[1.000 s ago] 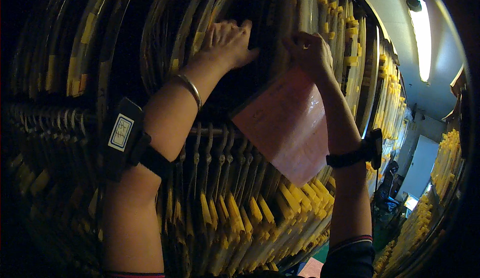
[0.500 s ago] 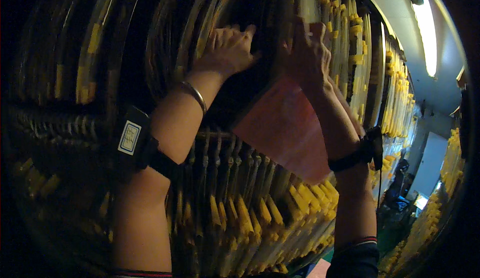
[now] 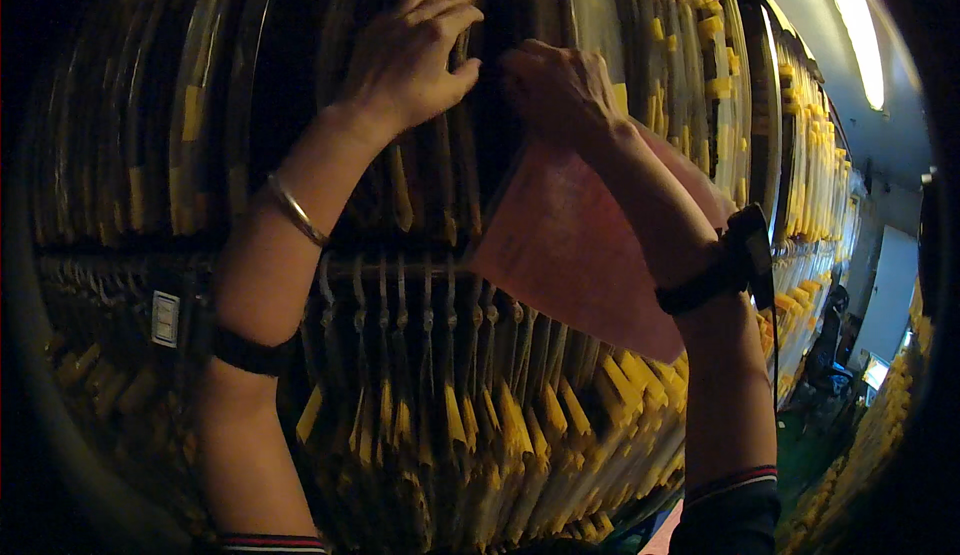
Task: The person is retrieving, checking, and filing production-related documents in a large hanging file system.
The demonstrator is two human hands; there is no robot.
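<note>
My left hand (image 3: 415, 60) is raised among the upper row of hanging clear sleeves (image 3: 440, 170). Its fingers are spread and lie against the sleeves' edges, and the thumb stands apart. To its right, my right hand (image 3: 560, 90) is closed with its fingertips in shadow at a dark gap between sleeves. From under this hand hangs a pink sheet (image 3: 585, 250), slanting down and partly behind my right forearm. The hand seems to grip the sheet's upper part, though that spot is hidden.
Below runs a rail with several metal hooks (image 3: 428, 320) carrying a lower row of sleeves with yellow tabs (image 3: 515, 420). More tabbed sleeves (image 3: 715, 85) fill the rack at right. A lit tube lamp (image 3: 855, 30) hangs above an aisle with green floor (image 3: 800, 460).
My left hand has moved up and left onto the sleeves. My right hand has shifted left and slightly down, and the pink sheet still hangs below it.
</note>
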